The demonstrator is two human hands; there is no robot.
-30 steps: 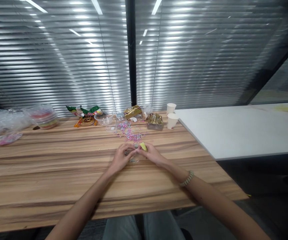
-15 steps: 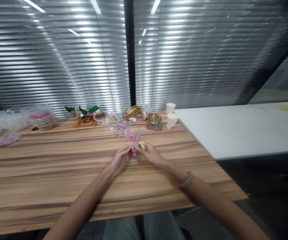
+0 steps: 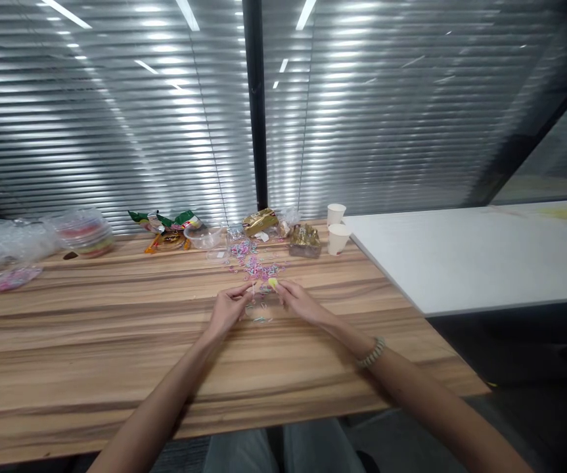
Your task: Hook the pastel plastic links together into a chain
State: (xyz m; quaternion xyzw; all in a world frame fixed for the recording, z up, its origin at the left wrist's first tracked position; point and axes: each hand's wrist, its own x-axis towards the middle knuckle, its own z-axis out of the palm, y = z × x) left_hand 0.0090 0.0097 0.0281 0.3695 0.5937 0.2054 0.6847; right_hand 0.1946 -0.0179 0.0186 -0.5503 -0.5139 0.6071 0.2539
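Beads (image 3: 262,319) lie loose on the tabletop (image 3: 115,341) between my hands. My left hand (image 3: 225,310) pinches something too small to make out; my right hand (image 3: 300,303) pinches a yellow piece (image 3: 272,283). Beyond them sits a pink bead pile (image 3: 258,267), then cups (image 3: 336,230).

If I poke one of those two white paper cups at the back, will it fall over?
Probably yes. The paper cups stand upright, taller than wide, and look thin and likely light, so a poke near the rim could tip one. Once down, its round wall would likely roll in a curve on the smooth wooden table.
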